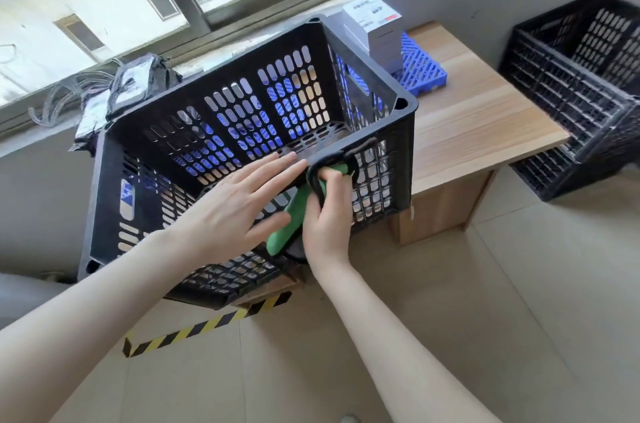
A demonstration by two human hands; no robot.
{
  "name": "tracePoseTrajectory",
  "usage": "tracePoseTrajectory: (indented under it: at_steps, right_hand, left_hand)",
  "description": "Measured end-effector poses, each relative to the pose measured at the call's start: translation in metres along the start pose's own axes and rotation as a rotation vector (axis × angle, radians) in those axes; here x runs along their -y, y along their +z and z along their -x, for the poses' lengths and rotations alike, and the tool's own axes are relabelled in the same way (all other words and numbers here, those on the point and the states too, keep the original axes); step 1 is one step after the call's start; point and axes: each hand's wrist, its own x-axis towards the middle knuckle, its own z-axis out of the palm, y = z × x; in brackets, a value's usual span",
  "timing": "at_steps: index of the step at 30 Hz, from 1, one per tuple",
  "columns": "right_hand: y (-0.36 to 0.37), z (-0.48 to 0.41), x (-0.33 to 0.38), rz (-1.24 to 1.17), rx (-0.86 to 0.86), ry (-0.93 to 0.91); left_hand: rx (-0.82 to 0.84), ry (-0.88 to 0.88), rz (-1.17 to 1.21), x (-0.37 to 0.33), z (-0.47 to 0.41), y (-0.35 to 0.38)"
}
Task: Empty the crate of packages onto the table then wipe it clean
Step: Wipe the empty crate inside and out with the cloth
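Note:
A black perforated plastic crate (214,83) stands tilted on the wooden table (478,117), its near edge over the table's front. Nothing lies inside it. My left hand (235,211) rests flat with straight fingers on the crate's near wall. My right hand (327,214) grips a green cloth (287,227) pressed against the crate's near wall by the handle opening. Grey plastic packages (135,83) lie behind the crate on the left, partly hidden by it.
White boxes (377,31) sit on a blue slatted pallet (422,71) at the table's back. More black crates (581,86) are stacked on the floor at the right. Yellow-black tape (194,329) marks the tiled floor. A window ledge runs behind the table.

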Motion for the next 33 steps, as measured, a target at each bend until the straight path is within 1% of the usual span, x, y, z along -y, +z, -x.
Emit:
tracePoseTrajectory:
  at_steps: [2, 5, 7, 8, 10, 12, 14, 15, 17, 19, 22, 24, 26, 28, 29, 31, 33]
  right_hand:
    - [0.002, 0.009, -0.017, 0.097, 0.065, 0.090]
    - [0.002, 0.029, -0.062, 0.284, 0.198, 0.359]
    - [0.000, 0.040, -0.083, 0.317, 0.245, 0.504]
    - [0.001, 0.046, -0.087, 0.301, 0.227, 0.517]
    - [0.008, 0.052, -0.076, 0.228, 0.128, 0.442]
    - [0.023, 0.050, -0.043, 0.119, 0.034, 0.253]
    - [0.042, 0.047, -0.006, 0.021, -0.008, 0.054]
    - [0.052, 0.046, 0.004, 0.003, -0.019, -0.005]
    - [0.065, 0.049, 0.005, 0.001, -0.063, 0.000]
    - [0.069, 0.058, -0.012, 0.009, -0.102, 0.102]
    - [0.071, 0.074, -0.037, 0.080, -0.108, 0.288]
    - [0.075, 0.078, -0.041, 0.119, -0.093, 0.344]
    - [0.079, 0.075, -0.031, 0.104, -0.119, 0.362]
    - [0.082, 0.076, -0.012, 0.088, -0.156, 0.303]
    - [0.085, 0.079, 0.001, 0.066, -0.160, 0.234]
    - [0.094, 0.087, 0.026, 0.017, -0.136, 0.070]
    - [0.106, 0.098, 0.033, 0.037, -0.089, -0.033]
  left_hand:
    - [0.010, -0.005, -0.018, 0.007, 0.015, -0.001]
    - [0.023, 0.011, -0.041, 0.018, 0.031, -0.003]
    - [0.029, 0.028, -0.081, 0.026, 0.038, -0.003]
    - [0.026, 0.037, -0.099, 0.029, 0.041, -0.002]
    - [0.001, 0.051, -0.110, 0.036, 0.049, 0.001]
    - [-0.011, 0.067, -0.097, 0.041, 0.056, 0.005]
    - [-0.015, 0.077, -0.074, 0.047, 0.064, 0.008]
    - [-0.020, 0.081, -0.069, 0.050, 0.067, 0.008]
    - [-0.024, 0.099, -0.082, 0.055, 0.076, 0.007]
    - [-0.023, 0.116, -0.107, 0.062, 0.087, 0.006]
    - [-0.009, 0.148, -0.122, 0.071, 0.099, 0.004]
    - [-0.007, 0.161, -0.123, 0.077, 0.103, 0.005]
    - [-0.010, 0.183, -0.121, 0.082, 0.104, 0.005]
    - [-0.013, 0.212, -0.116, 0.085, 0.104, 0.005]
    - [-0.020, 0.222, -0.112, 0.087, 0.103, 0.005]
    - [-0.023, 0.250, -0.107, 0.092, 0.101, 0.004]
    - [-0.019, 0.284, -0.109, 0.097, 0.101, 0.003]
